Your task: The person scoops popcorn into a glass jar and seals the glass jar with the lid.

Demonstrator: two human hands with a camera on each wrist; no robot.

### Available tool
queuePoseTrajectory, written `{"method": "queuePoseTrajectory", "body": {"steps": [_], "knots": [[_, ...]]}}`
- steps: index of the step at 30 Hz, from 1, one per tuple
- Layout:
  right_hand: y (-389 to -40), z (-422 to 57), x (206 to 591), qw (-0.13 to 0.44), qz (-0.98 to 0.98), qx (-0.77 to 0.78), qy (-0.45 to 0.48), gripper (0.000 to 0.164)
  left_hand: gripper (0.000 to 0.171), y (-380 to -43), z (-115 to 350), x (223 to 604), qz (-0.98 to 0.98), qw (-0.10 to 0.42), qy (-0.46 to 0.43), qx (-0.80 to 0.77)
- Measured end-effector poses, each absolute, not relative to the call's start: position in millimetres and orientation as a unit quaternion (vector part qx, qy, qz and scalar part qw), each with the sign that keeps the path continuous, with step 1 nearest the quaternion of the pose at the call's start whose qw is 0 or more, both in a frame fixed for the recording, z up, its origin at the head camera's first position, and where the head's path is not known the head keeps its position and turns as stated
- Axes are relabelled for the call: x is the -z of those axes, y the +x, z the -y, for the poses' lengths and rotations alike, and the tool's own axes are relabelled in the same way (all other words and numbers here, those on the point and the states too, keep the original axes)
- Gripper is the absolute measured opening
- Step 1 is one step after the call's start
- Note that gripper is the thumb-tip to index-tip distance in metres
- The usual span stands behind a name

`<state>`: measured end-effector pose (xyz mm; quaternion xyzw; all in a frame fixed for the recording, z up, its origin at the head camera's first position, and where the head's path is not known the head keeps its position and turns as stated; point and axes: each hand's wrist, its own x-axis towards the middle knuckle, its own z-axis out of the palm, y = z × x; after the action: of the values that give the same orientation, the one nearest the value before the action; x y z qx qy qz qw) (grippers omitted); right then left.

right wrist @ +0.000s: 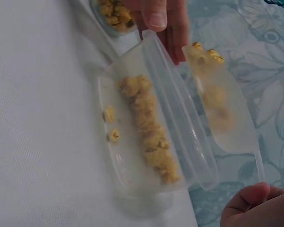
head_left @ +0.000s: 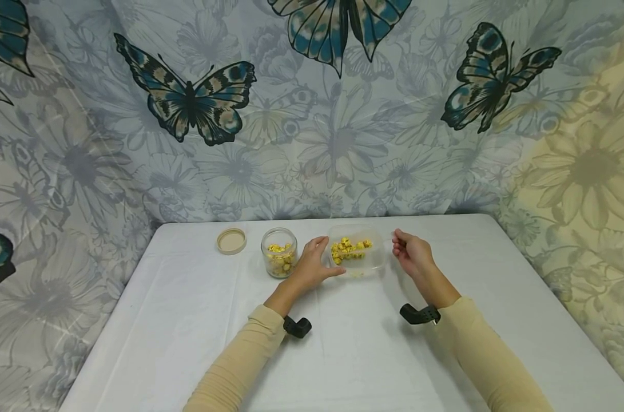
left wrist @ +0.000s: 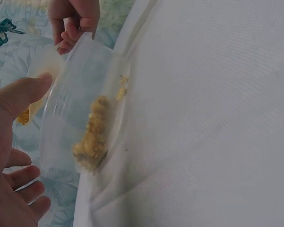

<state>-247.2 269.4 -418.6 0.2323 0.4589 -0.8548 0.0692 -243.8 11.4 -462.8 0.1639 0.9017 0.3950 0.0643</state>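
Note:
A clear plastic container [head_left: 374, 264] with yellow popcorn [right wrist: 151, 137] in it stands on the table. My right hand [head_left: 413, 255] is off its right side, pinching the thin handle of a translucent scoop [right wrist: 227, 113]. Several pieces of popcorn lie in the scoop, which is held over the container. My left hand [head_left: 312, 264] is at the container's left end, thumb and fingers spread apart; whether it touches the rim I cannot tell. Just left of that hand stands a glass jar [head_left: 279, 269], partly filled with popcorn and without a lid on it.
A round beige lid [head_left: 231, 241] lies left of the jar. A white cloth covers the table [head_left: 342, 355], whose back edge meets a butterfly-patterned curtain [head_left: 337, 149]. Two loose popcorn pieces [right wrist: 112, 125] show near the container's side in the right wrist view.

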Motion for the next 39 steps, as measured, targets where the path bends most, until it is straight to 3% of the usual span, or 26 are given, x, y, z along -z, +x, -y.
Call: {"method": "queuePoseTrajectory", "body": {"steps": [20,27,39], "knots": [[-262.6,-253.2,397.9,0.051,-0.445,0.867,0.218,0.013,0.099,-241.7,-3.4,417.5,-0.904,0.035,0.179,-0.387],[-265.6,-247.3,388.9,0.047,-0.433,0.877,0.203,0.017,0.099,-237.9,4.9,409.3,-0.906,0.016,0.164,-0.389],[-274.0,-232.9,376.8,0.052,-0.425,0.888,0.169,0.007,0.095,-238.2,30.2,395.8,-0.9,-0.024,0.158,-0.405]]}}
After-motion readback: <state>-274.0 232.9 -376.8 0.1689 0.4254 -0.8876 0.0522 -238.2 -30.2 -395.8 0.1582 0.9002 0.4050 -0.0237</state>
